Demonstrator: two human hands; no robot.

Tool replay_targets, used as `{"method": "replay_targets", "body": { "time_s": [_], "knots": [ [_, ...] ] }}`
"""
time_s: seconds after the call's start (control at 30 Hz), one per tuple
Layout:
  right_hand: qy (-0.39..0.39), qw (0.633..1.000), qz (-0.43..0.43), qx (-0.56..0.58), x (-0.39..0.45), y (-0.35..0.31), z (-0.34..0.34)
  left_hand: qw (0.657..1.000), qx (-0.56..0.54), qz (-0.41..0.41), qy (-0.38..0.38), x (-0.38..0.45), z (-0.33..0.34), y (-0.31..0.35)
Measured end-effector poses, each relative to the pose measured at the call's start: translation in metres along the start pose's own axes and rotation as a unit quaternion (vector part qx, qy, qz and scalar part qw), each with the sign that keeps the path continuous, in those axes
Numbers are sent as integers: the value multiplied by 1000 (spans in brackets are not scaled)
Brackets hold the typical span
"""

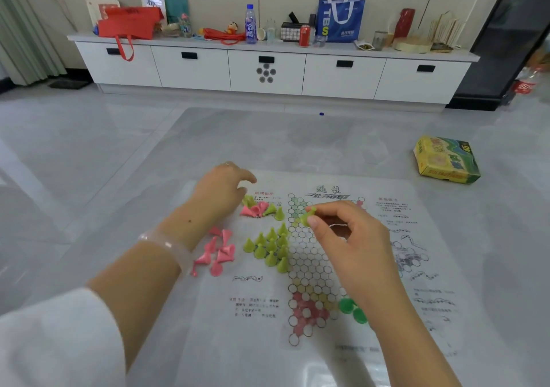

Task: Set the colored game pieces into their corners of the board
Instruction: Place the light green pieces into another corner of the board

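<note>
Two hands work over a thin printed Chinese checkers sheet (312, 357) spread flat on a glossy floor. Nearest, dark green pieces (352, 309) sit beside the pink-tinted corner. The right hand (354, 243) pinches one yellow-green cone piece (306, 217) above the green far corner; it should go down base first, squarely on a circle. Upright yellow-green cones (272, 249) fill the left point, toppled pink cones (217, 252) alongside. Farther, the left hand (220, 190) hovers, fingers loosely curled, over a mixed heap (262, 209).
</note>
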State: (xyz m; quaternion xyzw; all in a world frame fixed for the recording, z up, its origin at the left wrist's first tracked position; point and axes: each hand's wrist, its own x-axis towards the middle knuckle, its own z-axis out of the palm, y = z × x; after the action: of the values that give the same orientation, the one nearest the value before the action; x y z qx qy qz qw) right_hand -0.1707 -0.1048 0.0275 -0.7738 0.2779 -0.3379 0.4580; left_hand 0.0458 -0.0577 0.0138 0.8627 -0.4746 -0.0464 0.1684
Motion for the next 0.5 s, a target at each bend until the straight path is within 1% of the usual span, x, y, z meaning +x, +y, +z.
{"method": "replay_targets", "body": {
  "time_s": [0.03,0.1,0.2,0.3,0.43,0.5],
  "knots": [
    [-1,1000,-1,1,0,0,-1,998,40,28,-40,9,2,-3],
    [0,1000,-3,2,1,-1,-4,988,83,78,-102,19,3,-7],
    [1,1000,-5,8,3,-1,-6,976,112,117,-147,24,6,-12],
    [-1,1000,-8,10,3,-1,-6,976,118,125,-131,23,10,-14],
    [5,1000,1,8,3,1,-7,982,116,103,-105,20,15,-15],
    [9,1000,6,4,3,2,-7,988,94,87,-84,15,12,-17]
  ]
}}
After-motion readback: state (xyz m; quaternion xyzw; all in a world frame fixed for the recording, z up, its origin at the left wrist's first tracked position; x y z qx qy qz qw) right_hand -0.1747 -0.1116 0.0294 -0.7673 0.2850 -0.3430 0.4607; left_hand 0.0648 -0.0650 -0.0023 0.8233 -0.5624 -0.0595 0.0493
